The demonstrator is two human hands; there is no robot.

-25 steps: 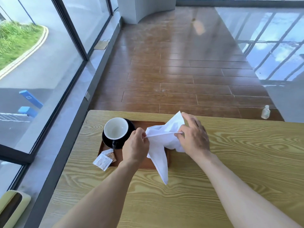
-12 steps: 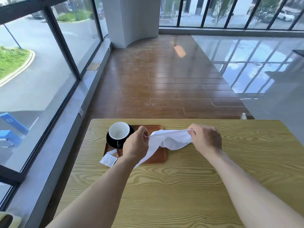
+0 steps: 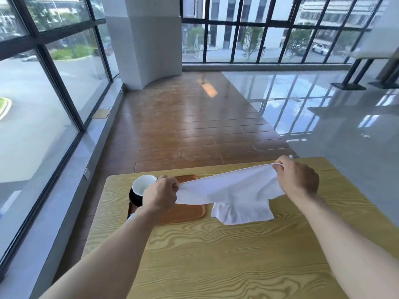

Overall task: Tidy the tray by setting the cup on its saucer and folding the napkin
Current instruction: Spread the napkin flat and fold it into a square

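Head camera looked down over a pale wood-grain table (image 3: 216, 255) set close to a wall of tall windows (image 3: 43, 104) on the left. Near the table's far left corner lay a brown rectangular tray (image 3: 185, 212), its left end partly hidden behind the left hand. At that left end of the tray stood a cup (image 3: 141, 186), white inside and black outside, upright. The dark shape beneath it could have been the saucer, but the hand covered too much to tell whether the cup sat on it.

Just to the right of the cup, the left hand (image 3: 160, 195) hovered above the tray, its fingers pinched shut on one corner of a white cloth napkin (image 3: 233, 190). From that pinch the napkin stretched rightward in a taut upper edge, lifted clear of the table over the tray's right end. Its loose lower part drooped down, and a crumpled flap touched the tabletop just beside the tray's right edge.

Farther right, toward the table's far edge, the right hand (image 3: 296, 179) was raised a little higher than the left, thumb and fingers clamped on the napkin's opposite corner. Both bare forearms reached in from the near edge of the table.
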